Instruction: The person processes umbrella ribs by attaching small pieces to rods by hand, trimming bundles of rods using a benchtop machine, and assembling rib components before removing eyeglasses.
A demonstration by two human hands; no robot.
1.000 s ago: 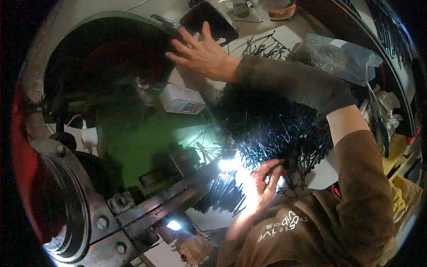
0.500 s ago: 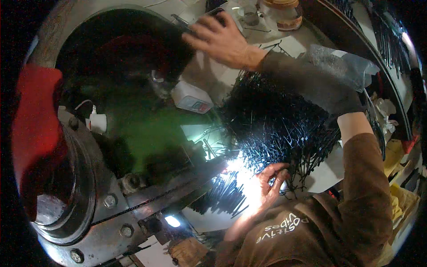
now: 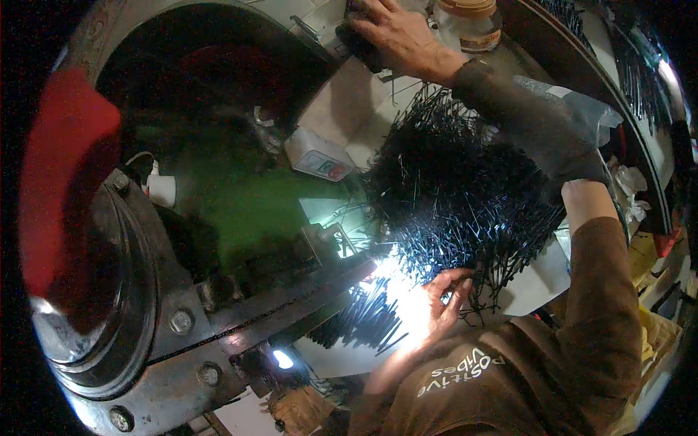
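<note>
My right hand (image 3: 407, 38) reaches to the top middle, its fingers curled over a dark blocky object (image 3: 361, 43); its exact kind is unclear. A dark cover wraps that forearm. My left hand (image 3: 442, 304) is low in the middle, strongly lit, with thumb and fingers bent toward each other at the edge of a large heap of thin black rods (image 3: 451, 182). Whatever those fingers pinch, if anything, is too small to tell. Left of this hand, more black rods (image 3: 367, 320) lie roughly side by side beneath a glaring bright spot.
A heavy bolted metal machine (image 3: 174, 356) with a red part (image 3: 73, 174) fills the left. Its long arm points toward the bright spot, above a small lamp (image 3: 282, 359). A white bottle (image 3: 318, 154) lies near the green surface (image 3: 240, 218). A lidded jar (image 3: 471, 29) stands at the top.
My right hand has moved up and right from an open, spread pose onto the dark object. The machine's red part appears higher and farther right. My left hand has barely moved.
</note>
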